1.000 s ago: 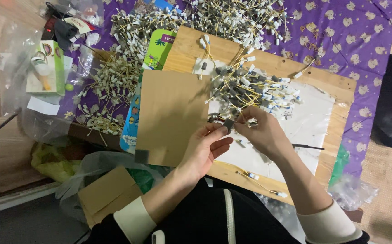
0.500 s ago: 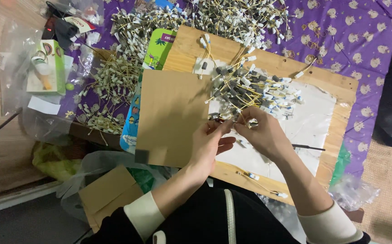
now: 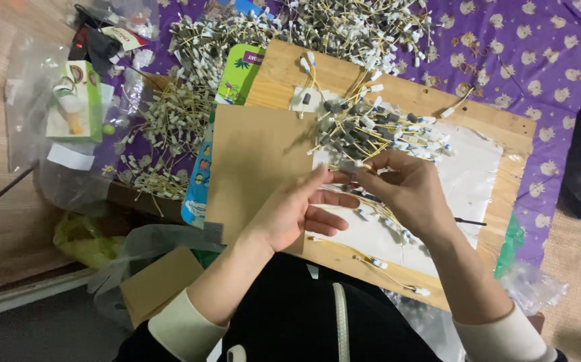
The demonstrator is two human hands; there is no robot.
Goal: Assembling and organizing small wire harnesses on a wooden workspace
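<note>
I have both hands, left hand (image 3: 297, 211) and right hand (image 3: 408, 191), pinching one yellow-wired connector (image 3: 352, 165), with the unsorted heap (image 3: 371, 127) (most of it) untouched on the wooden board (image 3: 505, 127).

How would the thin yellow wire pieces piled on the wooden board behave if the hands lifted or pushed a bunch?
The wire pieces look thin and small, so probably light and bendy. Lying crossed in a heap, they would likely snag and drag neighbours along. Pushed across the wooden board, they would probably slide and scatter rather than roll.

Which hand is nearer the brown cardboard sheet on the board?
Left. The left hand overlaps the cardboard sheet at its right edge; the right hand is off to its right, over the white sheet.
</note>
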